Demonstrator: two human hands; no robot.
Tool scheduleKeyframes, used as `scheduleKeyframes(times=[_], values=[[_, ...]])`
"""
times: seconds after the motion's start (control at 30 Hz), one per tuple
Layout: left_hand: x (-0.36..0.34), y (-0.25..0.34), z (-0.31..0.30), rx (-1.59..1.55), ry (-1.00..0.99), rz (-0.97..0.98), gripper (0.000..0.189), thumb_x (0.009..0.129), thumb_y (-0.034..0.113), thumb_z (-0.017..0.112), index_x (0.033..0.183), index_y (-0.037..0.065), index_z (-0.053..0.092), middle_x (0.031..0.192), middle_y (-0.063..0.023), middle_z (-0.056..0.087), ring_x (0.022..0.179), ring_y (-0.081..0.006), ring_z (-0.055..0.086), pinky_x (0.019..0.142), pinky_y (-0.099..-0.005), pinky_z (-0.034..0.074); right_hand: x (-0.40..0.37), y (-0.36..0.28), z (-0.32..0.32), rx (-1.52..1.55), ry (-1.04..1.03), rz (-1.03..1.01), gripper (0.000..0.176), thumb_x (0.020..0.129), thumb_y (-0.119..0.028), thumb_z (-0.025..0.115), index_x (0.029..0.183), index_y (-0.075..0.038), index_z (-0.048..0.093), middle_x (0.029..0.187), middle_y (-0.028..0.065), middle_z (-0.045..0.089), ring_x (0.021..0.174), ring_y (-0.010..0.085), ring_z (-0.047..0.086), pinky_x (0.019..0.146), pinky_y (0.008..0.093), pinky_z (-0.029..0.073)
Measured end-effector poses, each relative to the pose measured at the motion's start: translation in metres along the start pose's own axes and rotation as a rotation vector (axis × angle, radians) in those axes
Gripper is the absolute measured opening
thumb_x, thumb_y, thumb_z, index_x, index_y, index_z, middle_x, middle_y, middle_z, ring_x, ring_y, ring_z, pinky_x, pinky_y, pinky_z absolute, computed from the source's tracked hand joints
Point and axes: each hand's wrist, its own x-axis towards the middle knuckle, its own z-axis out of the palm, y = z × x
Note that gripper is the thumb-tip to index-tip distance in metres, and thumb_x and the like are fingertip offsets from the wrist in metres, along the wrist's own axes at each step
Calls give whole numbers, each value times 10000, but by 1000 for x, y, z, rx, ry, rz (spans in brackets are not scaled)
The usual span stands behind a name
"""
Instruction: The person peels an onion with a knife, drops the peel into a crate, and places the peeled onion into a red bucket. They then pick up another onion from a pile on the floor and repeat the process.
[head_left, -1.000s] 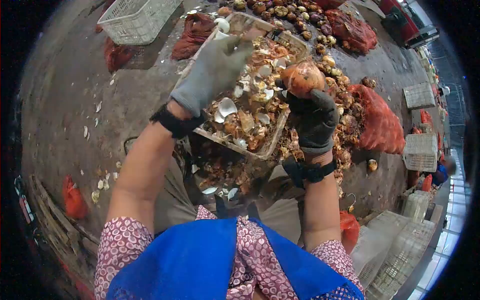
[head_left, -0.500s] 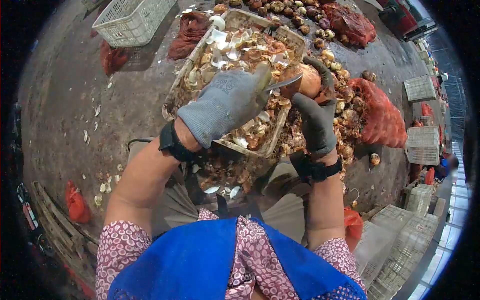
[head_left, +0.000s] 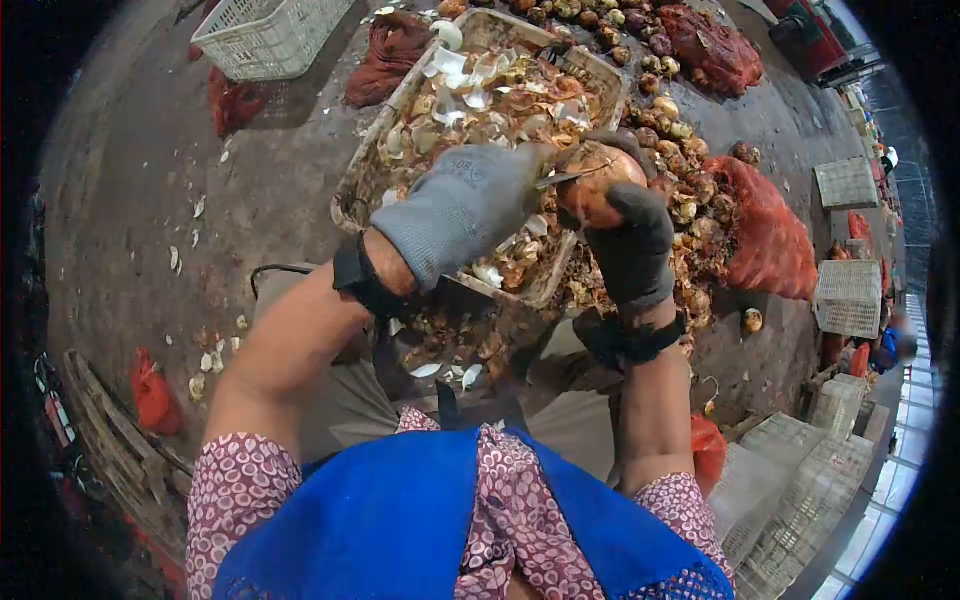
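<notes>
My left hand (head_left: 465,205), in a grey glove, is closed round a small knife. The knife's blade (head_left: 562,179) points right and lies against a large brown-skinned onion (head_left: 600,190). My right hand (head_left: 637,245), in a darker, dirty glove, grips the onion from the right, with its thumb on the near side and its fingers mostly hidden behind. Below both hands is a dirty rectangular tray (head_left: 352,185) with onion skins and white peeled layers (head_left: 480,85) in it.
Onions (head_left: 690,150) lie heaped right of the tray, beside a red mesh sack (head_left: 770,235). Another red sack (head_left: 710,50) is behind. A white crate (head_left: 265,45) stands at the far left, and more crates (head_left: 848,298) are at the right. Scraps dot the floor.
The onion has turned and shifted slightly left and down in my right hand. My left hand and the knife have moved slightly right, bringing the blade against its upper left side.
</notes>
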Motion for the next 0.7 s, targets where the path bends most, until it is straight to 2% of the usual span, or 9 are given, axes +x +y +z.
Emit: scheduleKeyframes(times=[0.13,0.23,0.27,0.37,0.4,0.43,0.5,0.53,0.7], values=[[7,-8,0,48,16,3,291,826,158,608,1057,58,462,776,-220,622,796,-420,619,660,-497,483,4,-3,1,-225,65,-79,432,672,-146,651,1091,-51,601,1021,67,630,902,167,616,823,304,518],[11,-18,10,123,54,-19,377,847,179,590,1183,83,448,884,-190,637,832,-402,630,659,-476,500,0,-6,2,-219,-5,-58,590,686,-273,633,1202,-14,513,1090,120,590,1011,244,600,863,383,517],[12,-21,12,161,99,50,455,843,197,597,1255,99,430,935,-177,640,843,-387,637,662,-456,510,-4,-5,0,-1,-59,29,655,676,-328,634,1224,6,502,1153,136,585,1043,253,590,894,380,504],[12,-20,4,154,129,170,538,819,211,631,1300,113,411,934,-187,643,850,-384,634,673,-444,517,-8,-2,-19,4,-102,147,719,658,-377,636,1240,19,494,1208,148,572,1058,258,589,919,379,491],[10,-16,-1,128,35,194,459,798,171,638,1231,92,510,884,-168,645,789,-304,655,678,-400,514,-12,-2,-23,11,-92,143,719,658,-377,636,1240,19,494,1208,148,572,1058,258,589,919,379,491],[6,-15,-5,131,28,202,459,798,171,638,1231,92,510,884,-168,645,789,-304,655,678,-400,514,-13,-10,-18,11,-127,165,659,635,-248,654,1221,16,509,1190,153,589,1050,255,601,910,376,499],[-3,-15,-13,-462,-304,181,205,828,150,590,994,29,594,695,-83,613,617,-180,610,562,-336,483,-16,-25,-9,12,-201,212,612,589,11,690,1182,10,540,1155,163,622,1033,248,625,892,369,513],[-7,-9,-20,-645,-388,79,201,852,137,567,990,7,634,676,-16,573,607,-101,523,547,-287,446,-19,-26,-8,-23,-244,199,593,622,-50,686,1192,11,538,1145,143,628,997,222,628,862,335,519],[-1,-16,5,-761,-312,-22,250,902,202,582,1044,-1,611,687,-8,593,613,-84,518,567,-263,444,-7,-21,-9,-103,-192,76,620,707,-202,661,1267,7,494,1092,97,637,953,178,626,819,296,521]])
